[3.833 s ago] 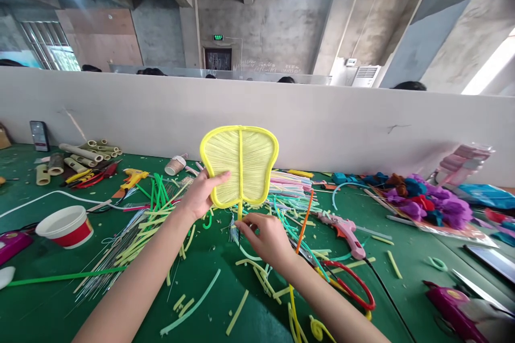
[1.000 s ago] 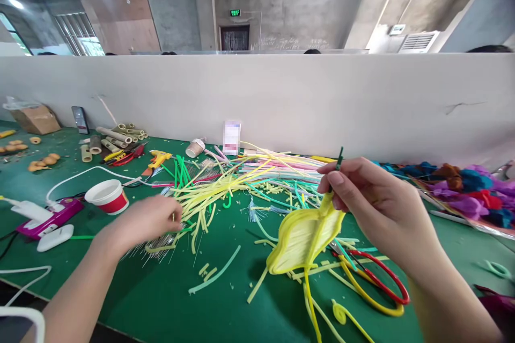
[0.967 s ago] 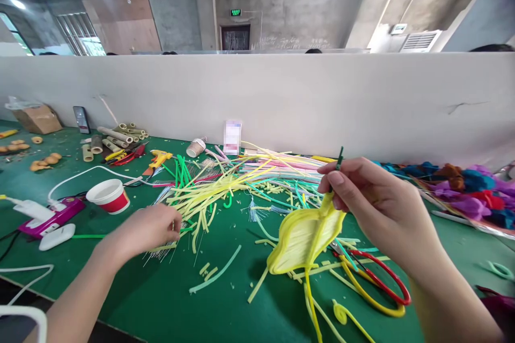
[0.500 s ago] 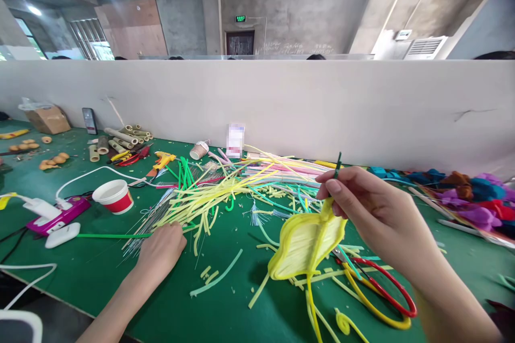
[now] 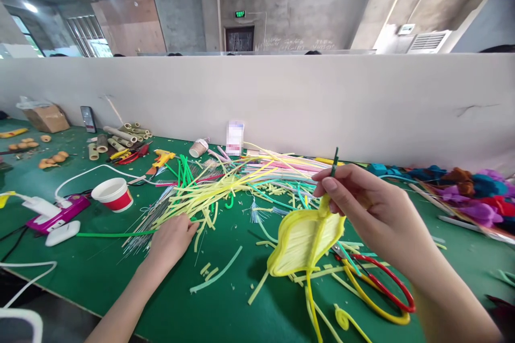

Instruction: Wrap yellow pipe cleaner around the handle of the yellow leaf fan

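My right hand (image 5: 362,198) pinches the dark green wrapped stem of a yellow pipe-cleaner petal (image 5: 300,246) between thumb and fingers. The petal hangs below the hand, and long yellow ends trail from it toward the table's near edge. My left hand (image 5: 171,241) is low over the table with its fingers curled, at the near side of a pile of pale yellow pipe cleaners (image 5: 209,195). A long green pipe cleaner (image 5: 116,234) runs under this hand; the fingertips are hidden, so whether they grip it is unclear. Scissors (image 5: 386,289) with red and yellow handles lie behind the petal.
On the left are a paper cup (image 5: 113,195), a purple power strip (image 5: 60,214), a white case (image 5: 63,233) and a yellow glue gun (image 5: 163,158). Bamboo pieces (image 5: 123,139) lie farther back. Colourful fuzzy shapes (image 5: 478,192) are at the right. A white partition (image 5: 281,96) closes the far side.
My left hand has slid a little right and slightly away along the green pipe cleaner, whose far left end stays in place. My right hand still holds the petal, nearly unmoved.
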`<act>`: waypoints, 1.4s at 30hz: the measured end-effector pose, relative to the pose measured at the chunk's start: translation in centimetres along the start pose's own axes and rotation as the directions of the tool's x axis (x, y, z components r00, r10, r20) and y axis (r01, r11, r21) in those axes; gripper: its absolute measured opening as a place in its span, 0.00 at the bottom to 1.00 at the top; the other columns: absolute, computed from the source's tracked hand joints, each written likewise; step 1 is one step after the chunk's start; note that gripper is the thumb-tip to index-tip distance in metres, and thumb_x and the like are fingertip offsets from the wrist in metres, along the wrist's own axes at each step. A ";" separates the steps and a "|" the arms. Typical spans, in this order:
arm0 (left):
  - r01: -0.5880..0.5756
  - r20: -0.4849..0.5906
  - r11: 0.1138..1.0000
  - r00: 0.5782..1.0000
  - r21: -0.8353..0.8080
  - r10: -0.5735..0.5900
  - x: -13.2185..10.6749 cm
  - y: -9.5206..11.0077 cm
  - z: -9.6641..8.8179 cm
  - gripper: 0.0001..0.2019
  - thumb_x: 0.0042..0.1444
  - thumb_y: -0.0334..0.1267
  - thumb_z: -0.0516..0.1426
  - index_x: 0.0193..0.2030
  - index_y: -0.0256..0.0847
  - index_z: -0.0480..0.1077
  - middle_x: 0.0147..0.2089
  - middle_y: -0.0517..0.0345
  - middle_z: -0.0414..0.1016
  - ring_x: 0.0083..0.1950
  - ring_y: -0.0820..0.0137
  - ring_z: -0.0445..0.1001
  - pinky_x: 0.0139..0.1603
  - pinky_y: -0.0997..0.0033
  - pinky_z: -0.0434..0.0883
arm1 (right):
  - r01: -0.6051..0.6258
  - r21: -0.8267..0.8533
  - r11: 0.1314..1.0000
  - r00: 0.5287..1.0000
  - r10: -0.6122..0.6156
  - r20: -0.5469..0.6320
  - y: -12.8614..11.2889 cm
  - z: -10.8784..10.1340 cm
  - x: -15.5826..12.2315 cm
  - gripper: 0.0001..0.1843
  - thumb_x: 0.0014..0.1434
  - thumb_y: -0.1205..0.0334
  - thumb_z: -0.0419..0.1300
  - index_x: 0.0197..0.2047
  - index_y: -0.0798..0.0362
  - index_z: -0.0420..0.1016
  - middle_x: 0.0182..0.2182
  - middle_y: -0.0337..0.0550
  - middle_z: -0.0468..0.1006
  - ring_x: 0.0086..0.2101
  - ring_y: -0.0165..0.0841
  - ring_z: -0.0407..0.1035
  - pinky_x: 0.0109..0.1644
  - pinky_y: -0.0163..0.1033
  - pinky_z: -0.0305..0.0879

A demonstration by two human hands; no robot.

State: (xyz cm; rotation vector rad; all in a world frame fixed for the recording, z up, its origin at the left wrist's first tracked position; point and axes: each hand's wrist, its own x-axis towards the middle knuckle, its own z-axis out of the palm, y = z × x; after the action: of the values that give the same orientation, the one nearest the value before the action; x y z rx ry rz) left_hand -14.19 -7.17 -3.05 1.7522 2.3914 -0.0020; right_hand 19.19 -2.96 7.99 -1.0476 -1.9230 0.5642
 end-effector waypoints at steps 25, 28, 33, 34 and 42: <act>-0.155 0.049 0.924 0.982 -0.349 0.183 -2.5 -1.3 1.0 0.05 0.65 0.39 0.47 0.44 0.44 0.61 0.30 0.62 0.74 0.30 0.66 0.73 0.29 0.72 0.57 | -0.019 0.024 1.000 0.999 0.018 0.041 -0.5 -0.1 -0.2 0.14 0.66 0.46 0.56 0.43 0.48 0.73 0.33 0.41 0.78 0.30 0.29 0.71 0.29 0.31 0.69; -0.158 0.058 0.913 0.979 -0.376 0.193 -2.5 -1.3 1.4 0.07 0.64 0.41 0.49 0.44 0.44 0.64 0.31 0.61 0.76 0.30 0.66 0.74 0.30 0.72 0.57 | -0.017 0.031 0.999 0.998 0.015 0.053 -0.8 0.0 -0.2 0.14 0.67 0.47 0.56 0.43 0.48 0.73 0.33 0.40 0.77 0.29 0.28 0.70 0.29 0.30 0.68; -0.124 0.049 0.945 0.988 -0.304 0.146 -2.3 -1.5 0.3 0.14 0.66 0.47 0.46 0.49 0.44 0.66 0.21 0.64 0.71 0.26 0.64 0.73 0.28 0.71 0.55 | 0.089 0.074 0.993 0.992 -0.082 -0.091 -1.3 0.1 -0.3 0.12 0.69 0.51 0.55 0.40 0.48 0.74 0.31 0.38 0.76 0.25 0.25 0.65 0.27 0.31 0.64; -0.111 0.021 0.959 0.993 -0.262 0.120 -2.2 -1.7 -0.2 0.15 0.66 0.48 0.45 0.46 0.45 0.68 0.20 0.64 0.69 0.25 0.63 0.73 0.27 0.71 0.54 | 0.118 0.092 0.989 0.985 -0.104 -0.140 -1.5 0.1 -0.3 0.11 0.69 0.53 0.56 0.40 0.48 0.75 0.30 0.38 0.75 0.24 0.25 0.63 0.26 0.32 0.62; -0.048 -0.088 0.991 0.995 -0.125 0.037 -0.5 -4.9 -1.2 0.13 0.62 0.45 0.50 0.34 0.43 0.72 0.37 0.52 0.80 0.37 0.60 0.77 0.28 0.71 0.57 | 0.189 0.224 0.956 0.964 -0.137 -0.229 -1.6 0.1 -0.6 0.09 0.70 0.57 0.55 0.45 0.45 0.77 0.30 0.38 0.76 0.28 0.28 0.65 0.28 0.33 0.62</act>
State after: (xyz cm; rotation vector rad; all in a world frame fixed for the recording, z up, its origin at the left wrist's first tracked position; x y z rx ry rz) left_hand -18.87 -8.99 -2.32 1.7782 2.3540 0.2312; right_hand 18.55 -4.36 8.74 -0.7504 -1.6851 0.5551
